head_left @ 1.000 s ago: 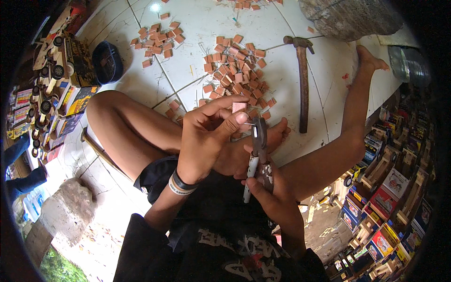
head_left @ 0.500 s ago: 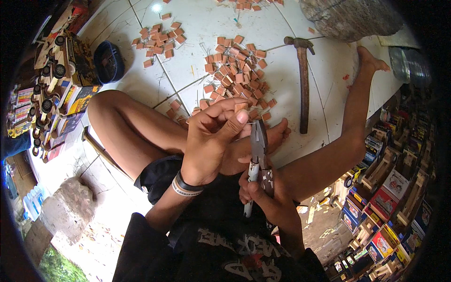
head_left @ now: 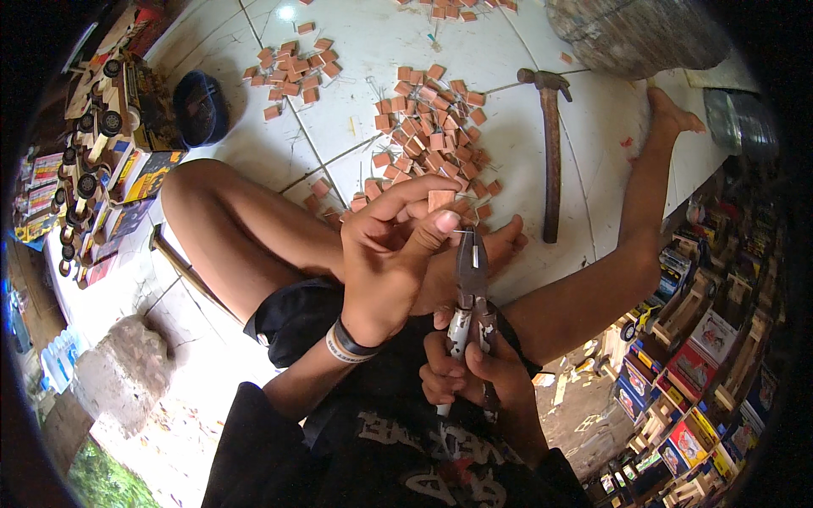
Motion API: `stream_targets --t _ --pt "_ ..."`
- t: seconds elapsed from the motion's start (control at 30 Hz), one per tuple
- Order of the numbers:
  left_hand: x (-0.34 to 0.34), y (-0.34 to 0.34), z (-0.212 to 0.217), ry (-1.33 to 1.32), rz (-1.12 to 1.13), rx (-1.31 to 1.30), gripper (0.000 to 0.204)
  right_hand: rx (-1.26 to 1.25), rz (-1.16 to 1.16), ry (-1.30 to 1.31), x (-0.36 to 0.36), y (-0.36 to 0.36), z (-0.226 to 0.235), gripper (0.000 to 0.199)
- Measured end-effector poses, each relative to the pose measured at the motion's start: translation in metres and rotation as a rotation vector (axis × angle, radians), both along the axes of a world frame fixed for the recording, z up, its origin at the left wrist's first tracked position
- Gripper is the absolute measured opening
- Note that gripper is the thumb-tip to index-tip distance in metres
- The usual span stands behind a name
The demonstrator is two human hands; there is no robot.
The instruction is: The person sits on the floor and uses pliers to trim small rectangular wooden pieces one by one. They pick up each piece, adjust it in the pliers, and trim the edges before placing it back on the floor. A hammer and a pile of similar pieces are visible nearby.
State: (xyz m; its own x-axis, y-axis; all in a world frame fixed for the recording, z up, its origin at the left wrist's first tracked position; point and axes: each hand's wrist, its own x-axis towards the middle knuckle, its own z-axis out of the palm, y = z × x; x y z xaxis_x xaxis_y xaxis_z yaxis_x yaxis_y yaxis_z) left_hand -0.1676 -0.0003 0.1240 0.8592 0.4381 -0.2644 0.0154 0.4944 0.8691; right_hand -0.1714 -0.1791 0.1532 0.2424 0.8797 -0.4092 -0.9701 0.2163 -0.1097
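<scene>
Between the thumb and fingers of my left hand (head_left: pixel 391 245) is a small reddish-brown wooden block (head_left: pixel 440 201). A thin metal wire or nail (head_left: pixel 460 231) reaches from beside my left thumb to the jaws of the pliers. My right hand (head_left: pixel 474 368) is wrapped round the worn white handles of these pliers (head_left: pixel 471 267), whose jaws point away from me. Whether the jaws grip the wire is too small to tell. Just beyond my hands lies a heap of similar blocks (head_left: pixel 432 127), many with thin wires sticking out.
A hammer (head_left: pixel 550 152) lies on the white tiles right of the heap. Farther left are a smaller block pile (head_left: pixel 292 68) and a dark blue basin (head_left: pixel 200 108). A large stone (head_left: pixel 635 38) sits at the far right. Wooden toy trucks (head_left: pixel 106 127) stand left, more (head_left: pixel 711 339) right.
The pliers' handles have spread apart somewhat, and my right fingers have shifted round them. My left hand has moved slightly right with the block, whose flat face now shows more.
</scene>
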Motion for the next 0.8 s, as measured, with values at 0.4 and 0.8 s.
stream_targets --t 0.4,0.8 --pt "0.002 0.022 -0.005 0.055 -0.062 -0.022 0.029 -0.64 0.169 -0.532 0.003 -0.006 -0.003 0.072" --pt "-0.002 0.022 -0.002 -0.006 -0.248 0.123 0.03 -0.528 0.152 -0.487 0.018 0.003 0.012 0.06"
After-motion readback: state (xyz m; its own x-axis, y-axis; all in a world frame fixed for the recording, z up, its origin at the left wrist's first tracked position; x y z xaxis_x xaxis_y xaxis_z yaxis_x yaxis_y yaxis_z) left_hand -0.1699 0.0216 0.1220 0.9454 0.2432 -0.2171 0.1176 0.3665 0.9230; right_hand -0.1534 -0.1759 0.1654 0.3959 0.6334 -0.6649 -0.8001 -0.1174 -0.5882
